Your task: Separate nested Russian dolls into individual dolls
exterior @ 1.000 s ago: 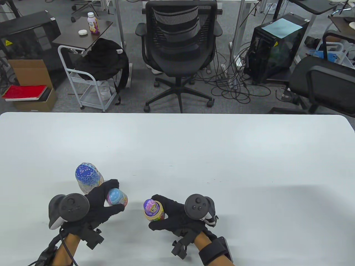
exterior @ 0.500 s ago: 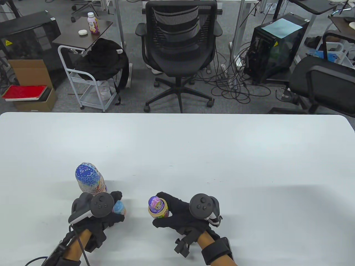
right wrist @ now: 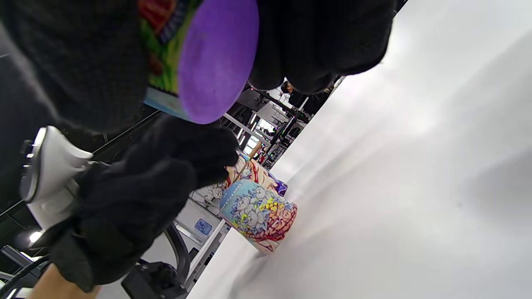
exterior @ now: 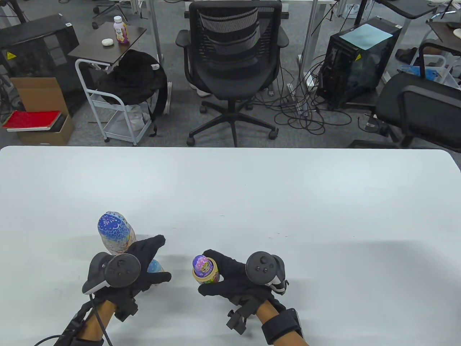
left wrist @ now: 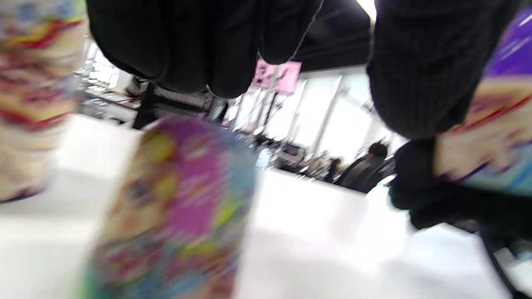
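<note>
- Purple-headed doll [exterior: 204, 270]: gripped by the right hand [exterior: 234, 279], raised off the tabletop [exterior: 288, 202], its purple base [right wrist: 218, 58] in plain sight.
- Small blue doll top [exterior: 155, 267]: standing on the tabletop under the left hand [exterior: 142, 265].
- Left hand: fingers spread, released; contact with the piece cannot be told.
- Large blue doll [exterior: 113, 232]: upright just beyond the left hand.
</note>
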{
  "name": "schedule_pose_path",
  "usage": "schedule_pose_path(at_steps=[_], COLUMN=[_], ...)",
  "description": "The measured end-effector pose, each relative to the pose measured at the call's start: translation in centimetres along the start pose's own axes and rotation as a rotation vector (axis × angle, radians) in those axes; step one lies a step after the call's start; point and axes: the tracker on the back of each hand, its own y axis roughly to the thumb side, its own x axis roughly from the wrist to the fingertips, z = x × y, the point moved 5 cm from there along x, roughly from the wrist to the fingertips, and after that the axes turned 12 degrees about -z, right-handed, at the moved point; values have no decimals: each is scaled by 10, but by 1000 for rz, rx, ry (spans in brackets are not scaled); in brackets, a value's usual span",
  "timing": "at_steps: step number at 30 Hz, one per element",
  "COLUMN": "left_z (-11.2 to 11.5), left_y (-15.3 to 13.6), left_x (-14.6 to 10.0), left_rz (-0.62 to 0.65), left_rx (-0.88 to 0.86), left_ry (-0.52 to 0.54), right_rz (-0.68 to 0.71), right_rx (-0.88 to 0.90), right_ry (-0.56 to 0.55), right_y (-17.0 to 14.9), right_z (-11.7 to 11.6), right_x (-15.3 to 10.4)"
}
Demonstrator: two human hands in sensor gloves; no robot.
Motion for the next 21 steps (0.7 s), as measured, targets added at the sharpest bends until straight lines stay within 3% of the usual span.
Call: schedule_pose_path(at_steps=[5,7,12,21], left_z=[-3,-2,2,0], left_y=[28,40,61,60], left_x=[-4,-5,-8,-8], left_rz=[157,195,243,235], left_rx=[-336,-385,-337,-391], left_ry=[2,-7,16,54], right_rz=[-1,2,9,16], right_rx=[-30,-54,-77,-74], right_ry=[16,28,50,67], right_y=[3,5,8,11], right_z=[-6,-10,-17,-20], right_x=[1,1,1,1])
